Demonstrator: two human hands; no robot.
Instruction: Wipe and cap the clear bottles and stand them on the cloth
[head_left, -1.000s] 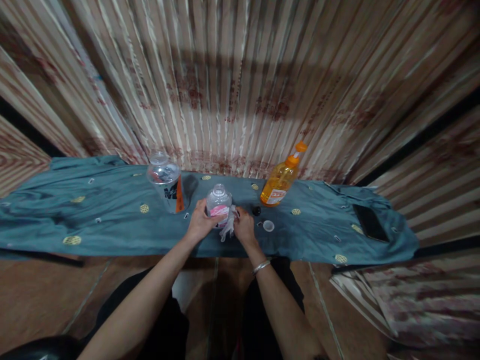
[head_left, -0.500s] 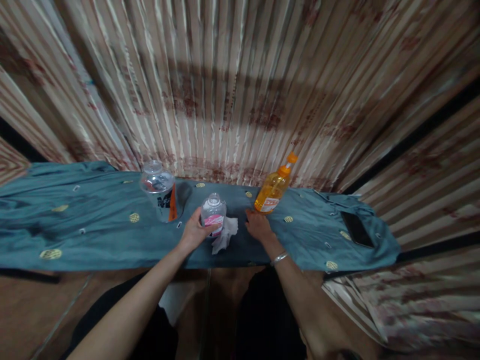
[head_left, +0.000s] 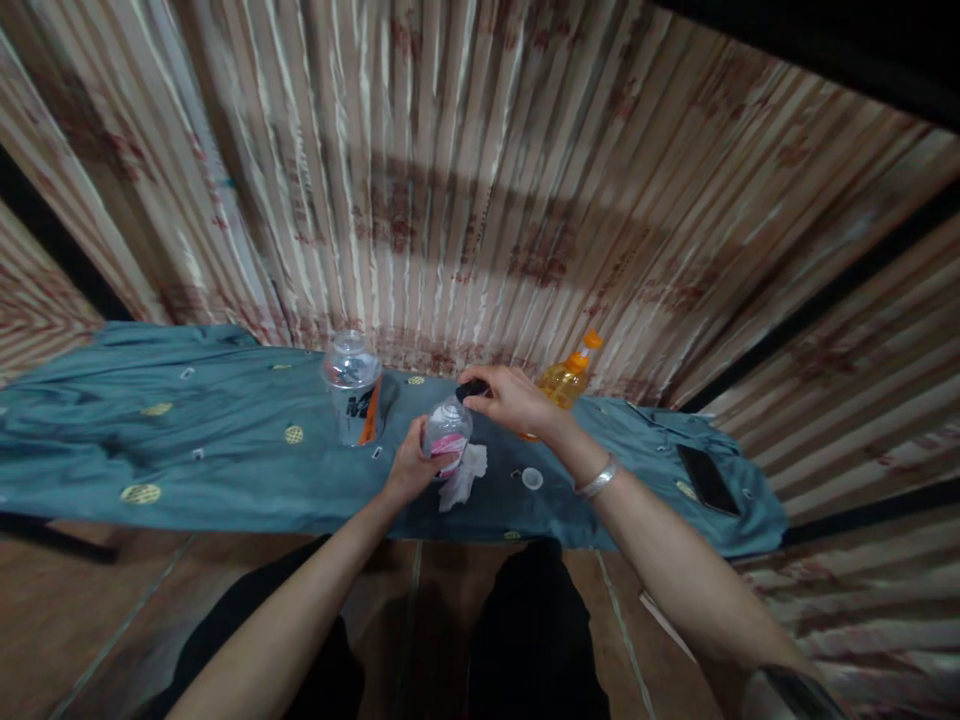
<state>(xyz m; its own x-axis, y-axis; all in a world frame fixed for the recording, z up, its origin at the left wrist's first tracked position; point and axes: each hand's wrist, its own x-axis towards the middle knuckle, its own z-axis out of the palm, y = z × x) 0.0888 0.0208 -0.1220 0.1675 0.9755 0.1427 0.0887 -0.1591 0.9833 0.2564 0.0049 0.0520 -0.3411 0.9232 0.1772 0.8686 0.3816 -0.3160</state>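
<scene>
**Head view: a bottle-capping step seemed to be in hand**

A striped, flower-printed curtain (head_left: 337, 150) formed the backdrop beyond the clear pink-labelled bottle (head_left: 448, 425), and a teal pineapple-print cloth (head_left: 247, 470) spread on both sides of it. From the near side the left forearm (head_left: 311, 592) and right forearm (head_left: 660, 548) converged on the bottle, the right one more outstretched. To the bottle's left stood a dome-lidded clear plastic cup (head_left: 351, 395). To its right, partly behind the right hand (head_left: 511, 396), stood an orange-topped bottle of amber liquid (head_left: 568, 381).

The right hand arched over from the bottle's right, back of the hand up, fingers drawn in to a narrow pinch. The left hand (head_left: 414, 465) wrapped the bottle's left side, thumb across the label, seemingly to steady it.

Well to the bottle's right lay a black smartphone (head_left: 707, 478); just beside its base, a crumpled white tissue-like piece (head_left: 465, 480). A silver bracelet (head_left: 598, 477) ringed the right wrist. Right of the tissue sat a small white round cap (head_left: 532, 479).

Smallest, a black cap (head_left: 472, 390) was pinched in the right fingertips, just beside the bottle's neck; whether they touched could not be told. The next move probably called for squaring the cap over the neck while the bottle was kept firm.
</scene>
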